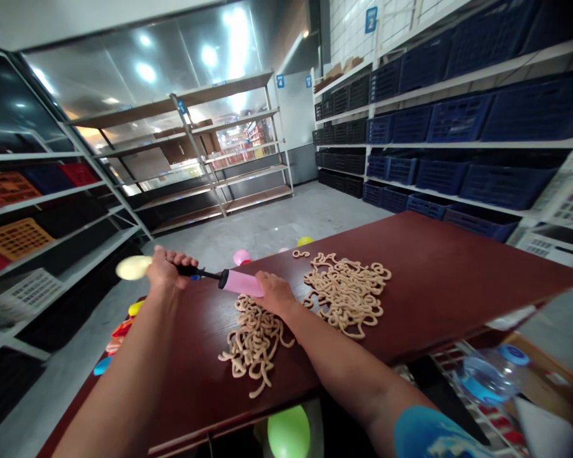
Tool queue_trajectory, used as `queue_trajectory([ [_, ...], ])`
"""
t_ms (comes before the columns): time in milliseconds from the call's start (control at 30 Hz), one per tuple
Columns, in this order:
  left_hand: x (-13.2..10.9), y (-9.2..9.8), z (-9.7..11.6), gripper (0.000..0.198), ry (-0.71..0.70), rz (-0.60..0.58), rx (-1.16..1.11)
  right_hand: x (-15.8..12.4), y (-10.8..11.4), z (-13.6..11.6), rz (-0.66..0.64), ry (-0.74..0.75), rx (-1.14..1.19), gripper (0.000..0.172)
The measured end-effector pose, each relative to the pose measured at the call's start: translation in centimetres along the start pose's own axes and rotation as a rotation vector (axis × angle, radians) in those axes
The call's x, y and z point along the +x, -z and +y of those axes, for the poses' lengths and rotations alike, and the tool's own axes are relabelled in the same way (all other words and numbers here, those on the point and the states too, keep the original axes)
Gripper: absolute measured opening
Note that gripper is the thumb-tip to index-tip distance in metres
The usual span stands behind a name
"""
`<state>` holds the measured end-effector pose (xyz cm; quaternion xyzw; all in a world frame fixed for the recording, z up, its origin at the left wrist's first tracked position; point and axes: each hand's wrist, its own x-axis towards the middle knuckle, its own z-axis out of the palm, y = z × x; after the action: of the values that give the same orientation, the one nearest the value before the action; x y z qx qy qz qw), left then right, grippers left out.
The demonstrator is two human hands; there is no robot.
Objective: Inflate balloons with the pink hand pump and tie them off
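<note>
Evidently mid-inflation, the left hand [169,268] gripped the pale balloon [132,268] onto the nozzle [205,275] while the right hand [273,294] clasped the pink pump [241,283] over the tabletop [434,273], needing steady strokes next.

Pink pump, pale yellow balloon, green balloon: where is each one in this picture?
pink pump [241,283], head view, middle of its pink barrel.
pale yellow balloon [134,268], head view, centre of its rounded body.
green balloon [289,434], head view, centre of its visible part.
</note>
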<state>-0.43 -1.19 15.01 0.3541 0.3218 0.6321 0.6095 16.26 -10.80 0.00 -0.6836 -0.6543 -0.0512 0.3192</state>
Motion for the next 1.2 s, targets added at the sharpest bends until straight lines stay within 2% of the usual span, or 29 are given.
queue_trajectory([
  [167, 1.2, -0.4, 4.2, 0.036, -0.067, 0.014, 0.086, 0.3, -0.3, 0.2, 0.039, 0.017, 0.029, 0.036],
  [300, 1.4, -0.4, 5.2, 0.034, -0.098, -0.003, 0.09, 0.4, -1.0, 0.5, 0.017, 0.001, 0.057, 0.036],
  [400, 1.0, -0.3, 3.8, 0.035, -0.086, -0.006, 0.071, 0.2, -1.4, 0.7, -0.024, -0.016, 0.067, 0.035],
  [633, -1.6, -0.7, -3.4, 0.037, 0.022, -0.055, 0.039, 0.0, -2.1, 0.6, -0.048, -0.004, 0.083, 0.038],
  [700, -2.2, -1.0, -4.5, 0.039, 0.019, -0.053, 0.026, 0.0, -2.1, 0.6, -0.053, 0.003, 0.093, 0.039],
  [767, -2.6, -1.2, -4.7, 0.04, -0.002, -0.043, 0.02, 0.0, -1.8, 0.6, -0.042, 0.013, 0.107, 0.04],
  [833, -2.6, -1.3, -3.9, 0.04, -0.023, -0.042, 0.028, 0.0, -1.5, 0.5, -0.015, 0.026, 0.129, 0.039],
  [900, -2.4, -1.3, -2.2, 0.04, -0.049, -0.049, 0.051, 0.1, -1.2, 0.4, 0.0, 0.041, 0.16, 0.037],
  [1100, -1.0, -0.5, 5.7, 0.033, -0.17, -0.049, 0.076, 0.4, -1.5, 0.4, -0.002, 0.054, 0.217, 0.034],
  [1200, -0.5, -0.1, 8.3, 0.031, -0.207, -0.075, 0.067, 0.3, -2.2, 0.5, 0.0, 0.057, 0.222, 0.035],
])
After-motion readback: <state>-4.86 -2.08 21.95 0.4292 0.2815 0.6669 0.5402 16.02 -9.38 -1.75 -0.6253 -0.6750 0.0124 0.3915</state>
